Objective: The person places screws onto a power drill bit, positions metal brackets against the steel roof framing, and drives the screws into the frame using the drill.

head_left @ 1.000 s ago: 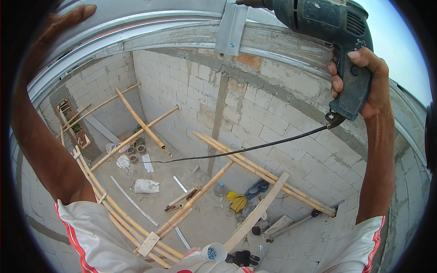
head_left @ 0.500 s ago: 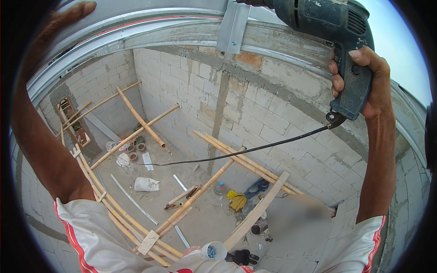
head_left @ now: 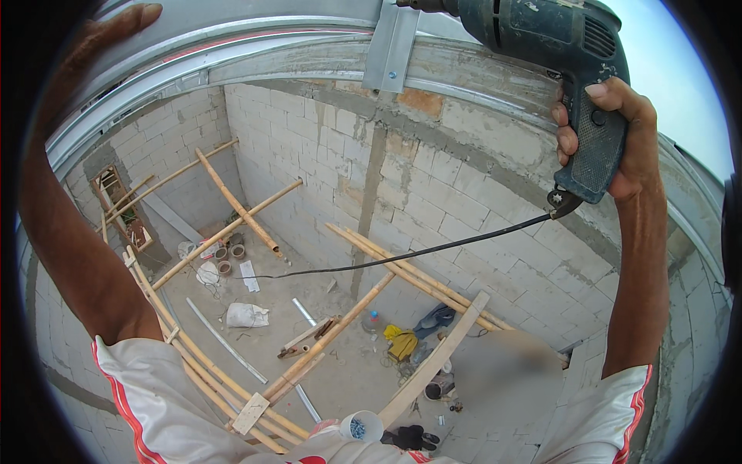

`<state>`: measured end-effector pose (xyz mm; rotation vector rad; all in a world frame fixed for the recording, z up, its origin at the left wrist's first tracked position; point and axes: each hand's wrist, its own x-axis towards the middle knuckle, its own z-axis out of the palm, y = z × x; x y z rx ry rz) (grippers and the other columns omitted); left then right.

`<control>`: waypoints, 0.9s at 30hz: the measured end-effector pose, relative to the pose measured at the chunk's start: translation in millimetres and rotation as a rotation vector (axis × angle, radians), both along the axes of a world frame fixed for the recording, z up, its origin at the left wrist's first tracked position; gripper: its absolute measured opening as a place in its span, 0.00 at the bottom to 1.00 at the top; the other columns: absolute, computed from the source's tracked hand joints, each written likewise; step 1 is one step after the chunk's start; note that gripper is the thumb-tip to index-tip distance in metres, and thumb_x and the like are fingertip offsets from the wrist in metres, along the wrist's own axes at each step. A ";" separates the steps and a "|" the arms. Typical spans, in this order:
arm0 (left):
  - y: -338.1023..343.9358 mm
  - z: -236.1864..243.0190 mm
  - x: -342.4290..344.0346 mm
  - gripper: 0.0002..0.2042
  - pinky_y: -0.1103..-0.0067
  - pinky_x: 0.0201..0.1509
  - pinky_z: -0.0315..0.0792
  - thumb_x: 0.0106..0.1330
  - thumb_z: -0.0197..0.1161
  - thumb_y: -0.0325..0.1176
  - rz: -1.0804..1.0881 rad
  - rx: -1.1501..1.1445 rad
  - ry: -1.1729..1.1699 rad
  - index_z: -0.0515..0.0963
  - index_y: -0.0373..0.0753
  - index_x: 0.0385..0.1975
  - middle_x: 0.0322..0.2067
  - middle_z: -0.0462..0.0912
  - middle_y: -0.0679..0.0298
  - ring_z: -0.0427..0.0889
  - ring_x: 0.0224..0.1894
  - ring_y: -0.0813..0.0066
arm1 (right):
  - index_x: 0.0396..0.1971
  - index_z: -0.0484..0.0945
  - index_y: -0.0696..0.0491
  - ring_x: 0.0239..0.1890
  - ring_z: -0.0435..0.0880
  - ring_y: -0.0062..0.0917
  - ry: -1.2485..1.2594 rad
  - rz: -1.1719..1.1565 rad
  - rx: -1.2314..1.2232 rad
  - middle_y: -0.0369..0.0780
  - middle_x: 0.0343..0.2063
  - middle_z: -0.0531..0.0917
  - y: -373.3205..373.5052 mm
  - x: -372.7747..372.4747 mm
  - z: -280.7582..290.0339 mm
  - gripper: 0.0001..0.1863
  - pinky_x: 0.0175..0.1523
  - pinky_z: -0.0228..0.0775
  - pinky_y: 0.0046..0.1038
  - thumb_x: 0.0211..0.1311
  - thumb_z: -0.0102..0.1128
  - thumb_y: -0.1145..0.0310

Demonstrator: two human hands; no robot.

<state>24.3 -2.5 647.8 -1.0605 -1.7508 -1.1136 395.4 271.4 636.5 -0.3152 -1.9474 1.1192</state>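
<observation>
Right hand [head_left: 635, 139] closed round the pistol grip of the drill [head_left: 545, 35], thumb on the near side, fingers wrapped past the front edge, probably for trigger control. Drill body sits above that fist, chuck pointing left toward the metal bracket [head_left: 384, 58]; can't tell if the tip touches. Cord [head_left: 417, 254] leaves the grip below the hand and sags left, likely slack for overhead reach. Left hand [head_left: 116, 35] up by the metal panel [head_left: 247, 15], one digit extended, maybe bracing; rest too dark, grip unclear. Screw cup [head_left: 372, 421] well below both hands, near torso, presumably for easy reach.
</observation>
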 end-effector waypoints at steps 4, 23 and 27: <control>1.3 -1.4 -1.5 0.50 0.69 0.50 0.77 0.46 0.72 0.60 -0.002 -0.006 -0.002 0.62 0.26 0.60 0.42 0.76 0.36 0.82 0.43 0.52 | 0.33 0.77 0.66 0.17 0.83 0.24 0.005 0.022 -0.015 0.46 0.24 0.81 -1.6 -1.7 0.5 0.22 0.20 0.80 0.26 0.52 0.56 0.58; 6.3 -1.1 -2.4 0.49 0.69 0.49 0.77 0.47 0.71 0.62 0.002 -0.005 -0.005 0.64 0.26 0.59 0.41 0.77 0.38 0.83 0.41 0.54 | 0.35 0.76 0.67 0.17 0.83 0.25 0.031 0.011 -0.049 0.47 0.25 0.81 1.4 0.2 -1.9 0.22 0.21 0.80 0.30 0.51 0.57 0.60; 8.9 -4.1 -3.3 0.48 0.70 0.48 0.77 0.47 0.71 0.62 -0.006 -0.008 -0.012 0.64 0.26 0.59 0.41 0.78 0.38 0.83 0.41 0.54 | 0.35 0.76 0.67 0.17 0.83 0.25 0.012 0.042 -0.027 0.47 0.25 0.81 3.4 -1.4 -3.7 0.22 0.21 0.80 0.29 0.51 0.56 0.60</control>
